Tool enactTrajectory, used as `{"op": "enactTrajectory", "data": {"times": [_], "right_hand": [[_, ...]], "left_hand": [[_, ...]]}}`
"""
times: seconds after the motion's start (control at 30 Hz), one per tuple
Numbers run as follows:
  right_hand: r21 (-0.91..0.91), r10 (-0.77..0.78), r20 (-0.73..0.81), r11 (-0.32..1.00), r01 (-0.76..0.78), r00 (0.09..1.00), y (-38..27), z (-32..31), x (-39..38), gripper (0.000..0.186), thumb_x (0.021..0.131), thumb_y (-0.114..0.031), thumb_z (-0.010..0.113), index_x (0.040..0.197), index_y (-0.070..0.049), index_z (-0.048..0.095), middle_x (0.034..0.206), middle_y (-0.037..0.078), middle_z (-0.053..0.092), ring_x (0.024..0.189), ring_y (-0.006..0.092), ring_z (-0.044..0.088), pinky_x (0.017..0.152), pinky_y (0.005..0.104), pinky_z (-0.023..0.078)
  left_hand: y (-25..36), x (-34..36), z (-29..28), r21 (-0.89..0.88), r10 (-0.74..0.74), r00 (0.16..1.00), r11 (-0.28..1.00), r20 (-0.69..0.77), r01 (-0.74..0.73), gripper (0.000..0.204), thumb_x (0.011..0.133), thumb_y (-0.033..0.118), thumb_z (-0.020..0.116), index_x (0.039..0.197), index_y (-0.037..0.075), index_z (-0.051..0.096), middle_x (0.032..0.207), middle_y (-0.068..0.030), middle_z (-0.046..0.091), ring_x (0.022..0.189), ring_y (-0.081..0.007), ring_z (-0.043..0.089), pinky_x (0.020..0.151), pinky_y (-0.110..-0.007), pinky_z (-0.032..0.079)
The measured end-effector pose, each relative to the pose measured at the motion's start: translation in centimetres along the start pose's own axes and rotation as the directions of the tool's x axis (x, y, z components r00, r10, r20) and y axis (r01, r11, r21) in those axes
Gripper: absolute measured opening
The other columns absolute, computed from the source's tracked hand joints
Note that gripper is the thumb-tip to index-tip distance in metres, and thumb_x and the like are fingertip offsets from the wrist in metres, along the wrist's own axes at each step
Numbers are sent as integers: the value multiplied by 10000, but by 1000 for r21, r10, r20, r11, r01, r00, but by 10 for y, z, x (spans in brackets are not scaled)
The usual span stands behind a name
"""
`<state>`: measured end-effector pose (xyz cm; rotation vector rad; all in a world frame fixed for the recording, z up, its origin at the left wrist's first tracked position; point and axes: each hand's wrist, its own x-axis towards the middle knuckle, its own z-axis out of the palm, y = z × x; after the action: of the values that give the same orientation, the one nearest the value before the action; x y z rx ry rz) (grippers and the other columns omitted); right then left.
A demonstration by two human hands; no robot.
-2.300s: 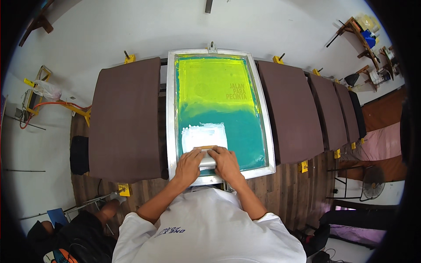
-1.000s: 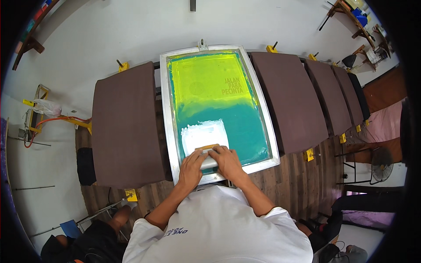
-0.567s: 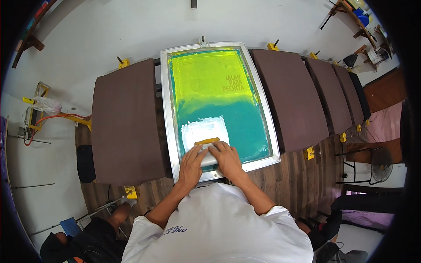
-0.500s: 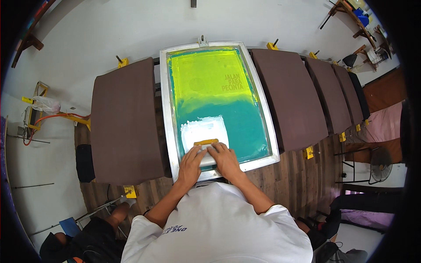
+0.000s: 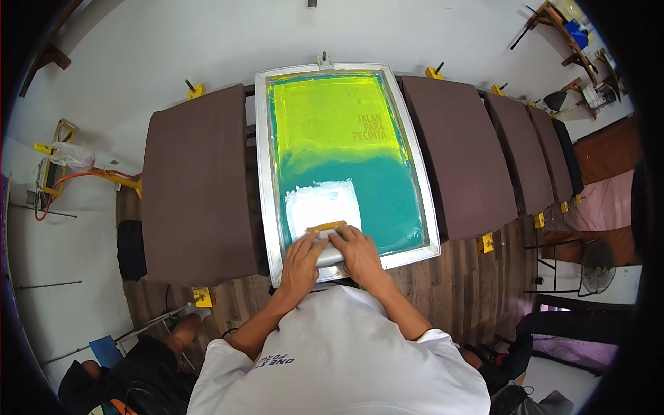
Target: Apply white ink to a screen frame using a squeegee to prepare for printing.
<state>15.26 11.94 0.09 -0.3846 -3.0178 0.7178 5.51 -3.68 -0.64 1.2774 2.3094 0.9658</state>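
A screen-printing frame (image 5: 429, 207) with a silver metal rim lies in front of me. Its mesh is yellow-green at the far part and teal (image 5: 387, 200) at the near part. White ink (image 5: 321, 202) covers a roughly square patch toward the near left of the mesh. At the near edge of that patch is a squeegee (image 5: 331, 256) with a grey body and a yellow-orange strip. My left hand (image 5: 302, 261) grips its left side and my right hand (image 5: 356, 254) its right side, thumbs close together. The hands partly hide the squeegee and the ink under it.
Brown-covered boards (image 5: 197, 187) flank the frame, one at left and several at right, with yellow brackets (image 5: 486, 243) at their ends. A hinge clamp (image 5: 324, 61) stands at the frame's far edge. Another person's leg (image 5: 185, 332) shows at lower left. A fan (image 5: 598, 266) stands far right.
The squeegee's grey body now sits slightly nearer the frame's near rim, covering the teal strip seen there before. Both hands keep their hold. The view has shifted slightly.
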Motion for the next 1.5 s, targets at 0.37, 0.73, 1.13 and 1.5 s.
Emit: {"op": "enactTrajectory", "data": {"times": [0.37,0.73,1.13,1.5], "right_hand": [[101,48,-9,994,-47,999,-8,6,-17,603,661,50,692,1252,-45,617,1314,162,579,1255,340,516,902,468,474],[76,67,109,994,-76,992,-17,-9,-21,524,730,39,642,1247,-39,624,1299,168,590,1248,335,526,933,473,455],[109,83,22,990,-85,996,-19,9,-38,583,698,77,632,1272,-25,604,1316,172,574,1256,354,509,977,462,448],[94,57,88,993,-65,994,-20,-12,-32,469,743,37,624,1202,-58,644,1252,152,602,1180,342,557,897,465,467]], "left_hand": [[-1,-15,3,16,37,999,999,8,-38,615,704,-150,569,1289,32,616,1362,-205,548,1285,-380,500,1083,-474,382],[0,-25,6,8,6,999,1000,49,-6,641,703,-150,580,1313,44,605,1374,-195,537,1292,-379,492,1100,-488,365],[-3,-34,9,32,10,994,999,105,-14,664,687,-140,613,1316,71,597,1388,-170,531,1300,-355,490,1071,-471,374],[3,-28,0,-4,-19,982,1000,190,20,659,679,-124,635,1307,72,597,1340,-155,559,1254,-340,520,1042,-447,384]]}}
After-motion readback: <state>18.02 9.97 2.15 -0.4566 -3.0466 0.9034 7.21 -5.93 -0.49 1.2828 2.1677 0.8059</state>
